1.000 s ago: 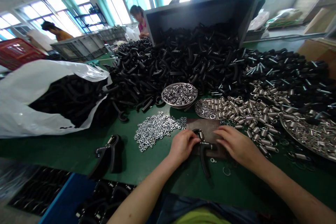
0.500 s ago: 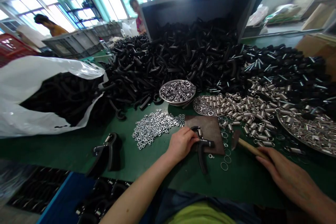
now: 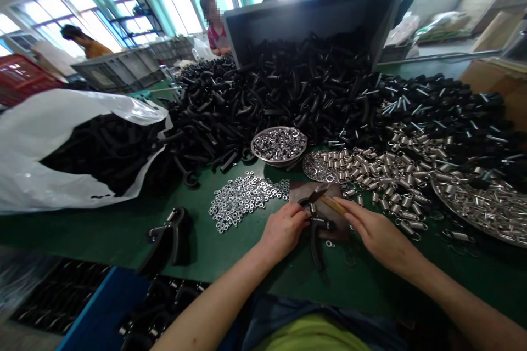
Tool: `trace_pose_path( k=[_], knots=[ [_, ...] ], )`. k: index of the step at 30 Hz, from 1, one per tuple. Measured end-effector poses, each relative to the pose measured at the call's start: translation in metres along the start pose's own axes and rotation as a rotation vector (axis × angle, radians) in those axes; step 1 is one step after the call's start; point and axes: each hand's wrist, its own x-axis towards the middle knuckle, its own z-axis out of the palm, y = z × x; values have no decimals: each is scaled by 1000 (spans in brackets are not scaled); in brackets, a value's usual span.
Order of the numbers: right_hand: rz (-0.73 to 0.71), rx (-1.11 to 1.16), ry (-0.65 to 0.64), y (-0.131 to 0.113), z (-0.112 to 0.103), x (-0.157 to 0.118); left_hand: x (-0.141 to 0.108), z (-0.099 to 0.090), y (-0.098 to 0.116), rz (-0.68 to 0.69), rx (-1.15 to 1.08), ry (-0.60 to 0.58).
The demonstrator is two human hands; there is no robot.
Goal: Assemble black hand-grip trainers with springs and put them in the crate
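My left hand is closed on a black hand grip strengthener with a coil spring in it, and steadies it on a brown metal plate. My right hand is wrapped around the wooden handle of a hammer. The hammer's head is over the upper end of the grip strengthener; whether it touches cannot be made out. A heap of small metal nuts lies left of the plate. Another grip strengthener stands on the green table to the left.
Behind the plate is a bowl of metal rings. Loose springs and a tray of small metal pins lie right. Black handles pile up from a tipped grey bin. A white sack is left; two people are beyond.
My right hand has brought the hammer leftward from the table's right side to above the plate. My left hand stays on the grip strengthener in nearly the same place.
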Motion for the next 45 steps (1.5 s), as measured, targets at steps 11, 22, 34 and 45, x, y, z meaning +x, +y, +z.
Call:
trace_pose_path(
  k=[11, 22, 34, 45],
  knots=[
    [-72, -93, -51, -20, 0, -22, -16, 5, 2, -270, -212, 112],
    [-46, -177, -70, -12, 13, -31, -16, 9, 1, -276, -184, 131],
    [59, -658, 213, 95, -7, -132, -7, 4, 25, -779, -1491, 98],
    [-69, -410, 104, 44, -9, 49, -7, -26, 43, -448, -988, 2]
  ],
)
